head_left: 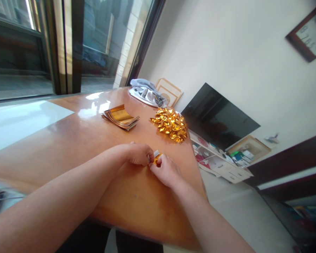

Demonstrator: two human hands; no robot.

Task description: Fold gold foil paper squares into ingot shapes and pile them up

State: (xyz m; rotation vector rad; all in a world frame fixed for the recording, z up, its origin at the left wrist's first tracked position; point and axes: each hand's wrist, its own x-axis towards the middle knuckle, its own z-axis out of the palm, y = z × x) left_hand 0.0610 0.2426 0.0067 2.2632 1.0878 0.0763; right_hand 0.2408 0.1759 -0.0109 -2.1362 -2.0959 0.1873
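Note:
Close together above the wooden table (137,203), my left hand (140,154) and my right hand (166,170) pinch a small piece of gold foil paper (156,160). A pale, whitish strip shows at its upper edge. Fingers cover most of the piece, so its full shape is hidden. Beyond my left hand lies a stack of gold foil paper sheets (121,117), curled up at the ends. A heap of folded gold foil pieces (171,124) rests past my right hand, by the table's right edge.
Grey and white cloth items (146,92) lie at the table's far end. A white sheet-like surface (23,121) covers part of the left side. To the right, a low white cabinet (221,165) stands below a dark television (218,114). Glass doors (100,42) border the left.

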